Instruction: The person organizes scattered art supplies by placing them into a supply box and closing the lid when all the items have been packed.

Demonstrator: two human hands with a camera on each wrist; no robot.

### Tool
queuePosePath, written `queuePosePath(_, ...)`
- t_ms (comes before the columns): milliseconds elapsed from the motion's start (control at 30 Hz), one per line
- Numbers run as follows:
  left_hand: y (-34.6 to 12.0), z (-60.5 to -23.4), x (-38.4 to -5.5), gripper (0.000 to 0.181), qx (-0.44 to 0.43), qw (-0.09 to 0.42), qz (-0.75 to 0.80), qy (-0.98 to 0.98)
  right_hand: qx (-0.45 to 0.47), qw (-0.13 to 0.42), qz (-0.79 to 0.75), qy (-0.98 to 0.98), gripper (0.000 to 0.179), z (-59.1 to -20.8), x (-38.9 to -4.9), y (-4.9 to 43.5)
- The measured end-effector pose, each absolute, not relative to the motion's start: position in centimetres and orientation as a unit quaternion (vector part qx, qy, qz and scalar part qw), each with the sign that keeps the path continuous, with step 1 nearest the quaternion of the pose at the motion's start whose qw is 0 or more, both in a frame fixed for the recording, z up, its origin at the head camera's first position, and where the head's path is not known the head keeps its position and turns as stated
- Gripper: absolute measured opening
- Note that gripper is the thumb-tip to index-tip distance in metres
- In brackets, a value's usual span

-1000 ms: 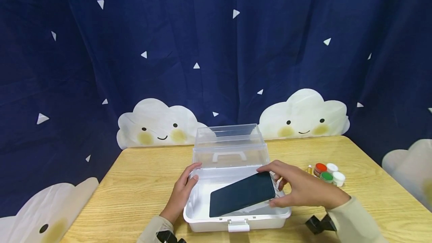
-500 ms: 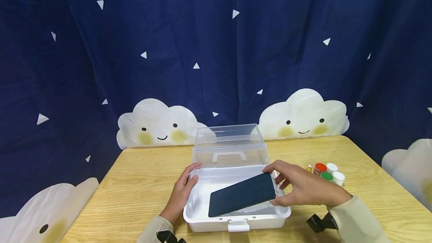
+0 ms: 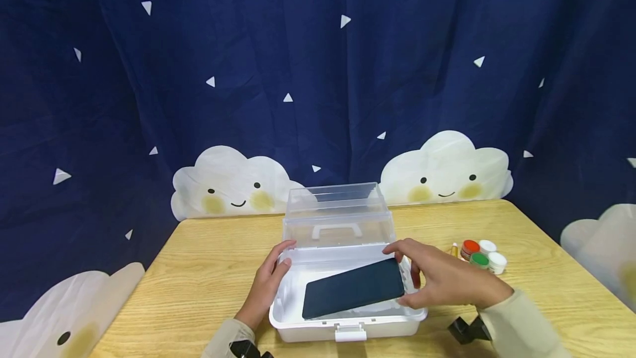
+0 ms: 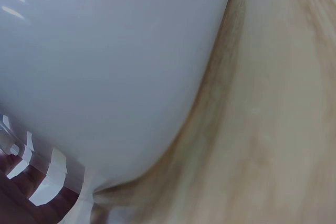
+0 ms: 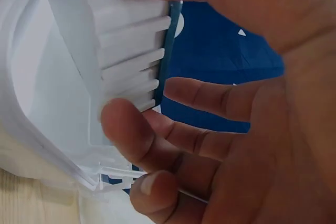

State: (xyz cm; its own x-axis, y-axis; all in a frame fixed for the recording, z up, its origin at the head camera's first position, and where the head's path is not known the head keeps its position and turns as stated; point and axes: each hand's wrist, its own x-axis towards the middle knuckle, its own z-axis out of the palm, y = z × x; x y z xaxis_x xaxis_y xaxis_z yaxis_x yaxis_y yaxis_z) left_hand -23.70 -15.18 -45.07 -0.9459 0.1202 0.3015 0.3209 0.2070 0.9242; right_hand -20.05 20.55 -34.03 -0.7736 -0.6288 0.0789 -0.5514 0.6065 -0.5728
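A white plastic storage box [image 3: 303,333] stands with its clear lid [image 3: 343,203] raised at the back. My left hand [image 3: 262,286] holds the box's left side near the rear corner, the thumb over the rim. Over the box's inside lies a flat dark rectangular case [image 3: 354,288], slanted, its right end higher. Its white ribbed underside [image 5: 126,35] and dark edge show in the right wrist view. My right hand [image 3: 439,276] pinches that right end between thumb and fingers. In the left wrist view, fingers [image 4: 31,192] show at the box's corner.
Several small jars stand on the wooden table [image 3: 213,258] at the right: a red one [image 3: 470,247], a green one [image 3: 479,260] and white ones [image 3: 497,262]. A small yellowish tube [image 3: 454,249] is beside them. A dark blue curtain [image 3: 318,70] hangs behind.
The dark case has shifted slightly left and its right end has sunk a little, with the right hand still around it. The left hand stays at the box.
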Motion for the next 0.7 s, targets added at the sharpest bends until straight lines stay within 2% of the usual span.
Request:
queuePosePath(333,-15.2,-45.0,-23.5,0.036,-0.148,0.079,-0.613,-0.772,-0.31,0.075,-0.262,0.911,0.064,-34.1,-19.8,19.7)
queuePosePath(700,-15.3,-45.1,-23.7,0.037,-0.141,0.073,-0.61,-0.776,-0.317,0.059,-0.232,0.918,0.062,-34.4,-19.8,19.2)
